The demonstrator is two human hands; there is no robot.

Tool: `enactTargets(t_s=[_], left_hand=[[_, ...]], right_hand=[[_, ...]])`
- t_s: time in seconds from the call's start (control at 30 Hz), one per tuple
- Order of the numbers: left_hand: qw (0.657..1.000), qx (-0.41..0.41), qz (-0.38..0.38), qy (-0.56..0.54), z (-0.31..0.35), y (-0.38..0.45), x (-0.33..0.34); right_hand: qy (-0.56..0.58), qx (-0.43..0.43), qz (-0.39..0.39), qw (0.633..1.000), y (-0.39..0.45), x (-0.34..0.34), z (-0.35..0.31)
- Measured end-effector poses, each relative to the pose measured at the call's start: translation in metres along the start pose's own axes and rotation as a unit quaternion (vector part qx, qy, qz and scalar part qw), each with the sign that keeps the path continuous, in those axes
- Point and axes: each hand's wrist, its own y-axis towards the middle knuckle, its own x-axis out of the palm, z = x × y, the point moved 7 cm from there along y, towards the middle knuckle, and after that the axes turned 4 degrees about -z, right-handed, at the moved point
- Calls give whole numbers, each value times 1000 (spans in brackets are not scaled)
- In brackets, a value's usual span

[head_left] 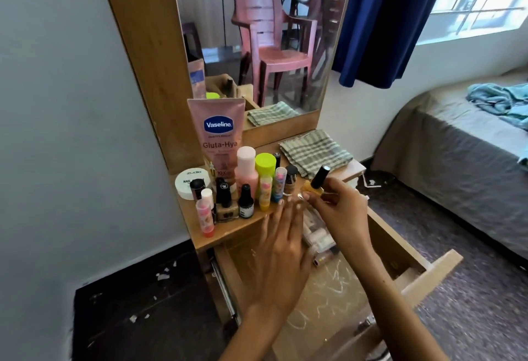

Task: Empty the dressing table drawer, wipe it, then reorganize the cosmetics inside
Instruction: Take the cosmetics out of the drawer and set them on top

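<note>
Cosmetics [237, 186], mostly small plastic tubes and glass bottles, crowd the wooden dressing table top [243, 226]; a few remain in the pulled-out drawer [400, 249] below. Reaching forward over the drawer, the right hand [340, 212] pinches a yellow nail polish bottle [315, 186] with a black cap, tilted. The left hand [281, 249] stretches flat, fingers straight and together, holding nothing. A checked cloth [314, 152] lies folded nearby.

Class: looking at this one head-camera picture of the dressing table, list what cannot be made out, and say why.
- Drawer contents: head view, blurred, partly behind left hand and right hand.
- Small print on Vaseline tube: too small.
- Zudio tub label: bottles cover it.
- Bed: cut off by right edge.
</note>
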Motion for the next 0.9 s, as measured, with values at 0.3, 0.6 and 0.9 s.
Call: enactTargets(t_s=[0.3,0.6,0.9], left_hand=[[989,-23,-54,137,-17,-4,25],[989,-33,-71,128,-18,-3,25],[996,29,-78,-17,-1,-6,14]], right_hand=[[-5,-7,-7,1000,13,22,3],[-33,-23,-18,999,16,31,-5],[-60,17,18,998,1,-41,26]])
